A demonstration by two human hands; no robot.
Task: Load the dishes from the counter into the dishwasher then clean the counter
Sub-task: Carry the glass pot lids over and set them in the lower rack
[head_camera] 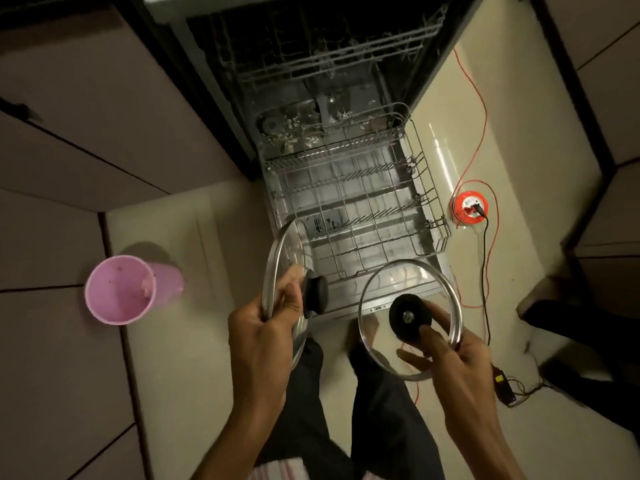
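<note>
Glass is making both lids fragile and likely slippery, so the steel rims being gripped seem the safest places to hold. At near left the left hand is pinching the rim of an edge-on glass lid, its black knob pointing right, while further left a pink cup is standing on the counter. At near right the right hand is clamping the rim of a second lid, face-on and clear with a black knob, both lids hovering at the near edge of the dishwasher's empty lower rack.
</note>
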